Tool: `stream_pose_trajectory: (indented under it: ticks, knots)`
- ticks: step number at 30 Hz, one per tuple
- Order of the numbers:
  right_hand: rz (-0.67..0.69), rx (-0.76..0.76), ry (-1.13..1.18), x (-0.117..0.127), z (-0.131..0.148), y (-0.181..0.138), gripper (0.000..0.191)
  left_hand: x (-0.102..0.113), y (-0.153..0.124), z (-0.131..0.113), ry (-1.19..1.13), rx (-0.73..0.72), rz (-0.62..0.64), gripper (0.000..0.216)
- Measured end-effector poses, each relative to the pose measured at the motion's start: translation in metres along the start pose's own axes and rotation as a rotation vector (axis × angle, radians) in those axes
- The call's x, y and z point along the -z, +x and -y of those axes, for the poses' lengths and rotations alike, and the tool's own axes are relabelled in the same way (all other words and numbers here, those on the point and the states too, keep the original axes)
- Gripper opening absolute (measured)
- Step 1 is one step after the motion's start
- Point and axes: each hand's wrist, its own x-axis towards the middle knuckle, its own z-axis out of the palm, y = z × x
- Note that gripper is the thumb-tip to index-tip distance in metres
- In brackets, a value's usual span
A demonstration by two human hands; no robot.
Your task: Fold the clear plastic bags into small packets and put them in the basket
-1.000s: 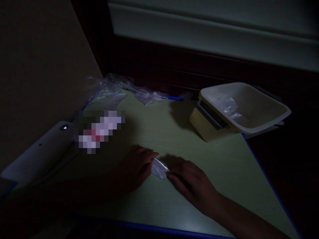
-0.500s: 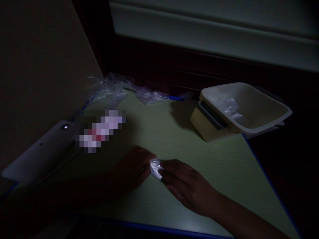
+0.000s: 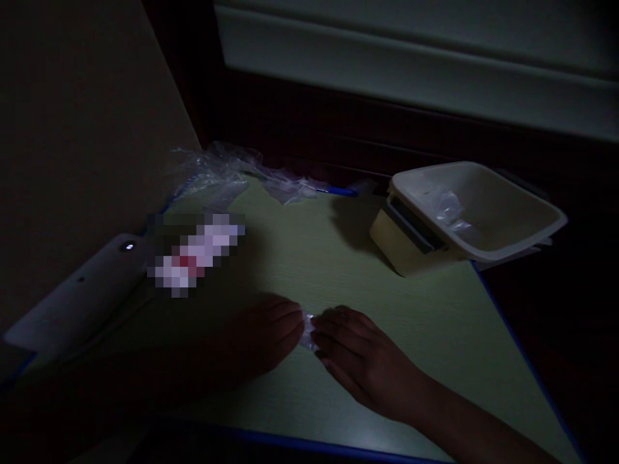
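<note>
In dim light my left hand (image 3: pixel 258 338) and my right hand (image 3: pixel 360 357) meet fingertip to fingertip near the front of a pale green table (image 3: pixel 338 258). Between them lies a small crumpled piece of clear plastic (image 3: pixel 308 332), mostly covered by the fingers. Both hands have their fingers curled and pressed onto it, resting low on the tabletop.
A cream kitchen scale with a tilted tray (image 3: pixel 476 209) stands at the right, a bit of plastic film inside. Crumpled clear bags (image 3: pixel 217 171) lie at the far left corner. A white device (image 3: pixel 77 293) and a blurred-out pack (image 3: pixel 193 254) sit at the left.
My hands have closed in on each other. The plastic piece, plainly visible a second ago, is now bunched smaller and nearly hidden between the fingertips.
</note>
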Motion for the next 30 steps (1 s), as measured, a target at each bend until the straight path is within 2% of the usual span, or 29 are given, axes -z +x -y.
stream_pose_trajectory:
  ticks: [10,16,19,23,26,28,30]
  knots:
    - [0.03,-0.081,-0.006,0.0,-0.002,-0.002,0.023,0.01,-0.001,0.009,-0.299,0.118,0.14,0.029]
    - [-0.034,-0.151,-0.036,-0.003,-0.008,-0.006,0.025,0.009,0.005,0.012,-0.248,0.137,0.097,0.022]
    - [-0.119,-0.104,-0.066,-0.002,-0.006,-0.006,0.027,0.006,0.005,0.009,-0.164,0.128,0.097,0.018]
    - [-0.184,0.018,-0.131,0.0,0.0,-0.005,0.013,0.005,0.005,0.0,-0.085,-0.01,0.038,0.019]
    - [-0.198,0.059,-0.157,0.001,0.002,-0.006,0.023,0.011,0.007,-0.007,-0.136,-0.05,0.024,0.019]
    - [-0.234,0.053,-0.142,0.002,0.002,-0.008,0.024,0.014,0.008,-0.008,-0.289,0.073,0.007,0.018]
    - [-0.264,0.04,-0.097,0.003,0.0,-0.01,0.022,0.013,0.007,-0.007,-0.57,0.345,-0.034,0.014]
